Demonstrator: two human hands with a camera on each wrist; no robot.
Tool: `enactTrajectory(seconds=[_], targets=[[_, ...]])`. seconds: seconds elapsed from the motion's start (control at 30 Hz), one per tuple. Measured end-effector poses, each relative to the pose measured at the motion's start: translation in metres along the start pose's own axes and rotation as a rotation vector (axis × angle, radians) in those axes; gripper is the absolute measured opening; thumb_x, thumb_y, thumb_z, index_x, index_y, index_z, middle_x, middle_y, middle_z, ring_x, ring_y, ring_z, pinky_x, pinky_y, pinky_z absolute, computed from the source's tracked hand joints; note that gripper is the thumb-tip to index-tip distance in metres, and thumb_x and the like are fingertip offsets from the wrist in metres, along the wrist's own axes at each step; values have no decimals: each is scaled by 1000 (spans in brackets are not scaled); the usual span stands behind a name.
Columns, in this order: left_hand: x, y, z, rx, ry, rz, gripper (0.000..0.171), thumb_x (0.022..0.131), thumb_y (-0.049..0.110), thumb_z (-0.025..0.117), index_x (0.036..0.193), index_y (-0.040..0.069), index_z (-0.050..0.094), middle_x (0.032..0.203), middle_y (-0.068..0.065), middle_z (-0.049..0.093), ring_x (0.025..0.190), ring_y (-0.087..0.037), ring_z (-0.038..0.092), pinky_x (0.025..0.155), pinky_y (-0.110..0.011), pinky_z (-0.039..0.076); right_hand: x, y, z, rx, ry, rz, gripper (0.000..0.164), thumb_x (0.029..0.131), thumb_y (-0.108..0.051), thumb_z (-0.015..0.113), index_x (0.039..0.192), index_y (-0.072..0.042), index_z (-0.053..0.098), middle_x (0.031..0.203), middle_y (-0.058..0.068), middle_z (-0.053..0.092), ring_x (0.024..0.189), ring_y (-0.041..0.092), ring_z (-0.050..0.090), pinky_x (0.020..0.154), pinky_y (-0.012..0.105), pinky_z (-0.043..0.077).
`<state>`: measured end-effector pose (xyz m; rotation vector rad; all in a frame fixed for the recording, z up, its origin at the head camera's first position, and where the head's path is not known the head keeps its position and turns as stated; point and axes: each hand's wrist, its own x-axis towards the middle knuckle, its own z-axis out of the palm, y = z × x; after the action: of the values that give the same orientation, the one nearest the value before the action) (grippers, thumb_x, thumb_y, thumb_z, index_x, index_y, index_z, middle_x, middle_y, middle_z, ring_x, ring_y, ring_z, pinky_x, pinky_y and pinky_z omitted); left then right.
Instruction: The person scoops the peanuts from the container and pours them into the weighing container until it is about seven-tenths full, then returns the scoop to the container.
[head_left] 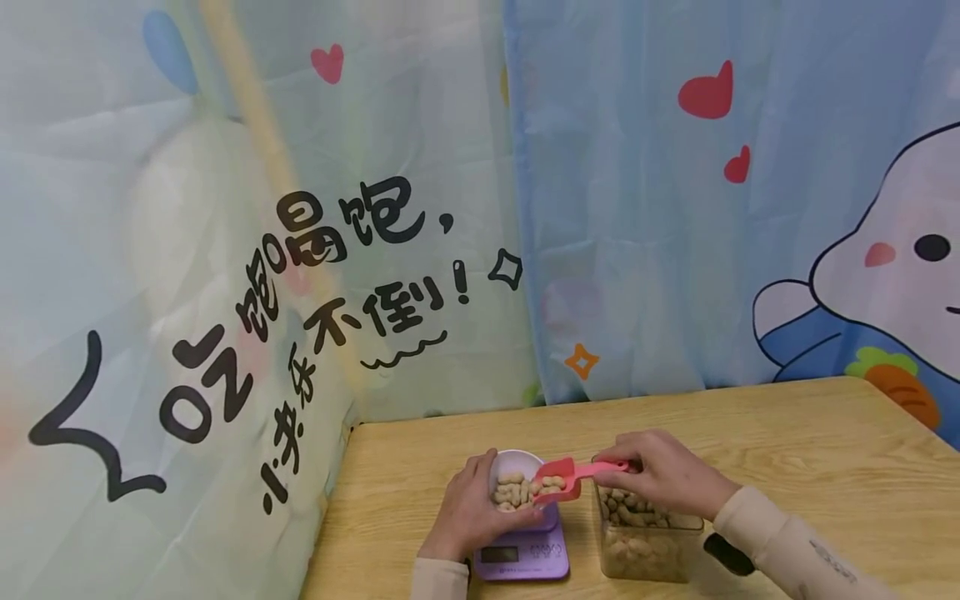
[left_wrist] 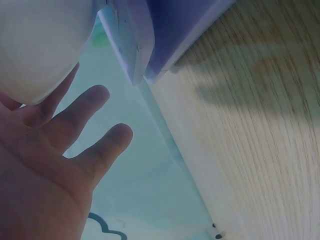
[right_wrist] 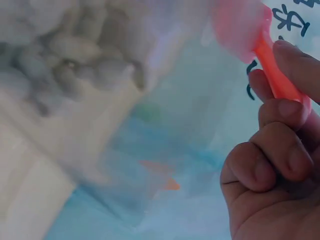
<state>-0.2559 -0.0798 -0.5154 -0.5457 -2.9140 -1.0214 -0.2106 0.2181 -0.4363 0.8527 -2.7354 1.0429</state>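
My left hand (head_left: 474, 508) holds a white bowl (head_left: 517, 457) of peanuts (head_left: 512, 493), thumb at the near side and fingers at the left. In the left wrist view several of its fingers stretch out beyond the bowl (left_wrist: 45, 45). The bowl is at the platform of a purple kitchen scale (head_left: 525, 568); its contact with the platform is hidden. With curled fingers, my right hand (head_left: 667, 471) grips the handle of a pink scoop (head_left: 567, 482). The scoop, with a few peanuts in it, tips over the bowl's right rim.
A clear rectangular container (head_left: 647, 560) of peanuts stands right of the scale, below my right hand. A small black object (head_left: 729, 555) lies by my right wrist. The wooden table (head_left: 810, 467) meets printed curtains (head_left: 637, 250) at its back and left.
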Motion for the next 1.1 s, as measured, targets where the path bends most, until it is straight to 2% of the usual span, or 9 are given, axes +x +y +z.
enactTrajectory(seconds=[0.2, 0.33, 0.47, 0.63, 0.83, 1.1], targets=[[0, 0, -1, 2, -2, 4, 119, 64, 77, 79, 154, 9, 42, 134, -11, 56, 118, -33, 56, 95, -50, 49, 11, -10, -9, -37, -82, -42, 25, 98, -41, 67, 104, -21, 80, 76, -16, 59, 59, 2, 46, 54, 23, 43], [0, 0, -2, 3, -2, 12, 118, 65, 78, 78, 153, 9, 42, 135, -11, 56, 118, -32, 56, 95, -50, 49, 15, -13, -12, -67, -109, -44, 30, 97, -41, 68, 107, -16, 80, 79, -16, 60, 60, 1, 47, 55, 23, 44], [0, 0, -3, -1, -7, 7, 117, 65, 77, 79, 154, 9, 42, 135, -11, 56, 117, -32, 56, 95, -50, 49, 17, -15, -14, -90, -117, -44, 27, 96, -35, 70, 109, -14, 80, 78, -16, 59, 60, 1, 45, 54, 22, 42], [0, -1, -1, -2, -4, -2, 117, 65, 77, 79, 154, 9, 41, 135, -11, 56, 118, -32, 56, 94, -51, 50, 17, -16, -15, -94, -117, -54, 29, 96, -37, 70, 110, -12, 80, 70, -14, 51, 58, 1, 38, 52, 22, 36], [0, -1, 0, -13, -2, -10, 117, 65, 76, 79, 154, 10, 42, 137, -11, 55, 118, -33, 56, 94, -52, 50, 13, -13, -17, -60, -105, -44, 26, 96, -36, 70, 108, -15, 80, 77, -16, 59, 58, 1, 45, 52, 22, 42], [0, -1, 1, -8, -5, -14, 119, 65, 77, 79, 155, 9, 40, 137, -11, 55, 116, -31, 57, 93, -51, 51, -4, -1, -7, -6, -16, -15, 28, 97, -40, 68, 112, -19, 79, 74, -15, 57, 57, 2, 45, 51, 23, 42]])
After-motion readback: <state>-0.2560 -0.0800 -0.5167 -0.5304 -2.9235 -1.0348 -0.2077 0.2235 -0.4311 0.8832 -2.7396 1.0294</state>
